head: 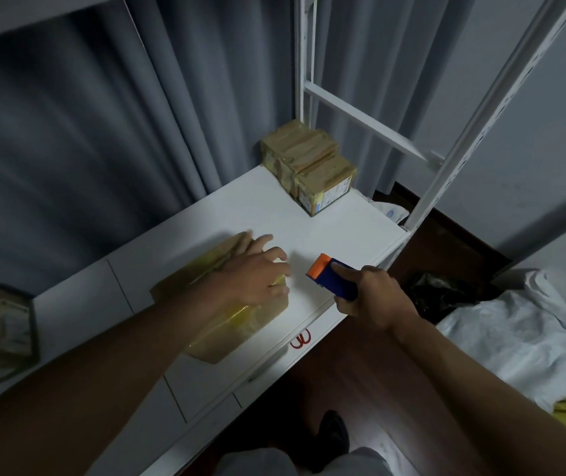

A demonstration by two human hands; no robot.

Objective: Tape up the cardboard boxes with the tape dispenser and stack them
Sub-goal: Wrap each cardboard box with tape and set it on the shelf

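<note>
Cardboard box [216,324], worktop [326,214] front edge: left hand [254,273] fingers spread, pinning it for taping. Tape dispenser [331,276] gripped by right hand [374,297] (clear of box). Taped boxes [309,166] at the far corner.

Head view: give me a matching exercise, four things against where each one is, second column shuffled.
Things:
1. tape dispenser
2. box wrapped in yellowish tape
3. scissors
4. taped boxes

Places:
A. at the table's near edge, red handles showing
B. at the far corner of the table, by the white rack
C. in the right hand
D. under the left hand

Pairs: 1-C, 2-D, 3-A, 4-B
</note>
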